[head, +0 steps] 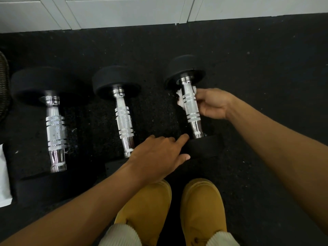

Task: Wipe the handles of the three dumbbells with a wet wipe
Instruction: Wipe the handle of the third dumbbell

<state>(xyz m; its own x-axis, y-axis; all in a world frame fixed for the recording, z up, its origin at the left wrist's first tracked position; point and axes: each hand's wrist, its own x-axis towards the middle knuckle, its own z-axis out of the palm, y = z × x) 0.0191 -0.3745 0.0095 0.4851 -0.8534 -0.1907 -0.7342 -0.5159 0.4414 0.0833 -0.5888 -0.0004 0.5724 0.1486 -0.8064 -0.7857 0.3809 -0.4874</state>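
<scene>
Three dumbbells with black heads and chrome knurled handles lie side by side on the black floor: the left dumbbell [55, 132], the middle dumbbell [124, 121] and the right dumbbell [191, 107]. My right hand [212, 103] is curled around the right dumbbell's handle from the right side, pressing a crumpled white wet wipe [181, 99] behind and around the upper handle. My left hand [159, 157] rests with spread fingers on the near black head of the right dumbbell, index finger pointing toward the handle's base.
A white wall base [124, 13] runs along the far edge of the rubber floor. A white packet [4, 176] lies at the left edge, and a dark mesh object [3, 86] sits further back. My tan boots [200, 210] stand below the dumbbells.
</scene>
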